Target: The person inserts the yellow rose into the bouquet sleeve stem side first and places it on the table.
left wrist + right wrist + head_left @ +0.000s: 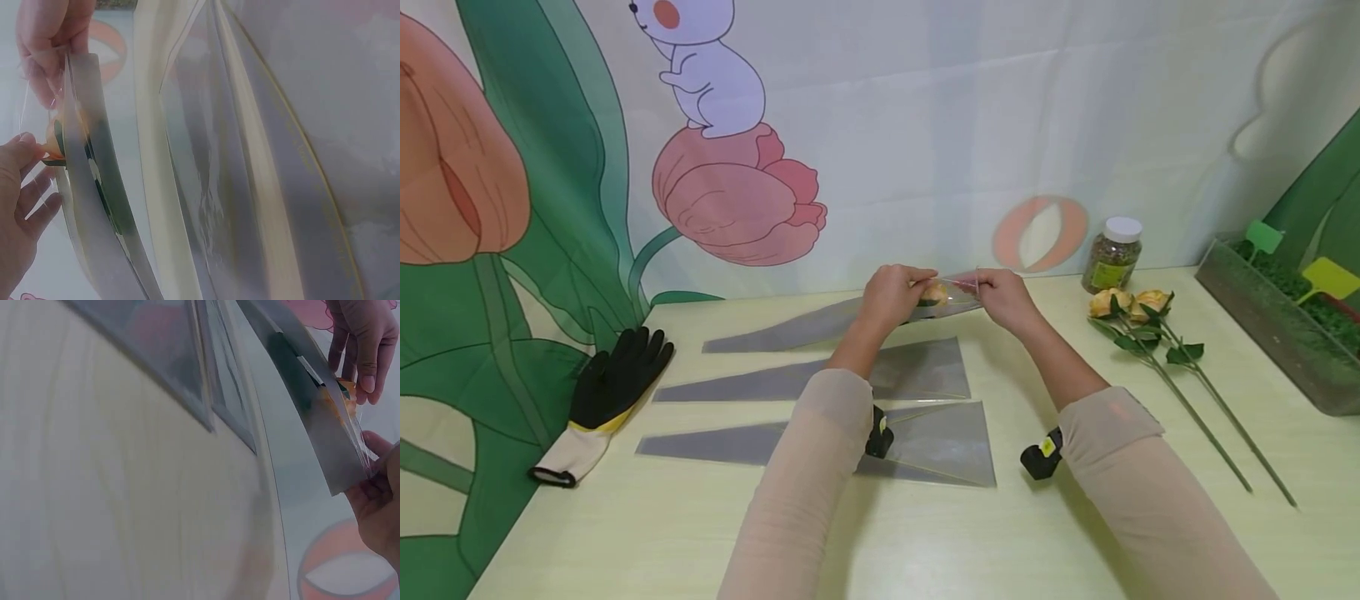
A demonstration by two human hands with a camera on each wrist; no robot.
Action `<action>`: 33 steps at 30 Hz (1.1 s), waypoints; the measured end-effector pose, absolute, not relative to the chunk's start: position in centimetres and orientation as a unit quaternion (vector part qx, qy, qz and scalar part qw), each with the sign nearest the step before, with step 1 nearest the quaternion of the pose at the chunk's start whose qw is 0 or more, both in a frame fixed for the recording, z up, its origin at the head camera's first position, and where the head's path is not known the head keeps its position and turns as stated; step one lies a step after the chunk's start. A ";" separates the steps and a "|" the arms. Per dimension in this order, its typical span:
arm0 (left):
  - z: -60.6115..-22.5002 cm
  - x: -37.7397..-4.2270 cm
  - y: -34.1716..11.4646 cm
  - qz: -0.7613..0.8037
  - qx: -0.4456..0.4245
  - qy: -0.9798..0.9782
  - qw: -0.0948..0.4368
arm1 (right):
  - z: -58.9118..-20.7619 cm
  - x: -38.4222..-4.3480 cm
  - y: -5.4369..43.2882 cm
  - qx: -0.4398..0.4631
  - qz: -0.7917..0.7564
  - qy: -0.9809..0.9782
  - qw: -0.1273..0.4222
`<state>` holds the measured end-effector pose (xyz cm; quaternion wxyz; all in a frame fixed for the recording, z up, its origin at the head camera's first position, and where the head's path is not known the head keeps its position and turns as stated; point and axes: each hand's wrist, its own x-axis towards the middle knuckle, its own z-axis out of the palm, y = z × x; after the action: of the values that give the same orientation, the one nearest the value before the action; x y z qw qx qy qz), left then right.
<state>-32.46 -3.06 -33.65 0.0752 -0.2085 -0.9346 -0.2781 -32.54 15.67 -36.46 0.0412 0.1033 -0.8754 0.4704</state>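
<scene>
A yellow-orange rose lies inside a see-through flower sleeve with a grey back, at the far side of the table. My left hand pinches the sleeve's upper film beside the rose head; in the left wrist view the left hand's thumb is by the petals and the other fingers are spread. My right hand grips the wide end of the sleeve; in the right wrist view the right hand has its thumb and fingers on the film edge. The green stem shows through the sleeve.
Two more flat sleeves lie nearer me. To the right are two yellow roses, a lidded jar and a clear planter box. A black-and-white work glove lies left. A printed cloth hangs behind.
</scene>
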 end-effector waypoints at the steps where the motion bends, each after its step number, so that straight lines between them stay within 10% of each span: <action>1: -33.7 -32.5 -3.1 -0.281 -0.210 -0.933 0.074 | -36.4 -32.5 15.7 0.099 0.469 -0.876 0.059; 10: -33.9 -32.5 -3.1 -0.284 -0.212 -0.933 0.069 | -36.0 -31.6 16.5 0.058 0.494 -0.850 0.172; 33: -34.9 -32.6 -4.3 -0.269 -0.156 -0.943 0.116 | -35.2 -31.0 15.6 0.086 0.507 -0.846 0.140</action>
<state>-32.56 -4.31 -34.86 0.1155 -0.1562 -0.9433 -0.2693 -31.02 15.62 -35.24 0.1401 0.0861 -0.8462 0.5069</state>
